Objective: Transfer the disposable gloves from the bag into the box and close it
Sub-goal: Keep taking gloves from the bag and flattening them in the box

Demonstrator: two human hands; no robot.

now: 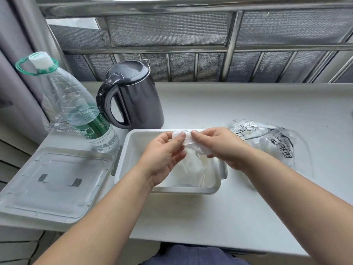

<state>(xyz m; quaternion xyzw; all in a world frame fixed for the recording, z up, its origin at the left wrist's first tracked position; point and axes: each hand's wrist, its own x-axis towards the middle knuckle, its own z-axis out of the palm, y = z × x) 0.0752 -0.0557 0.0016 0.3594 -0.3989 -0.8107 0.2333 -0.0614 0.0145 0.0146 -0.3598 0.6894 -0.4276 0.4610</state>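
An open white box (127, 150) stands on the white counter in front of me. Thin clear disposable gloves (193, 148) hang over it, and more of them lie inside. My left hand (164, 155) pinches one end of the bunch with thumb and fingers. Curled round the other end is my right hand (217, 144). Both hands are above the box's far half. The clear plastic bag (271, 142) with black print lies crumpled to the right of the box. The box's clear lid (51, 182) lies flat to the left.
A black electric kettle (131, 94) stands behind the box. A large clear water bottle (76, 104) with a green label leans at the back left. A metal window grille runs along the far edge of the counter (248, 104).
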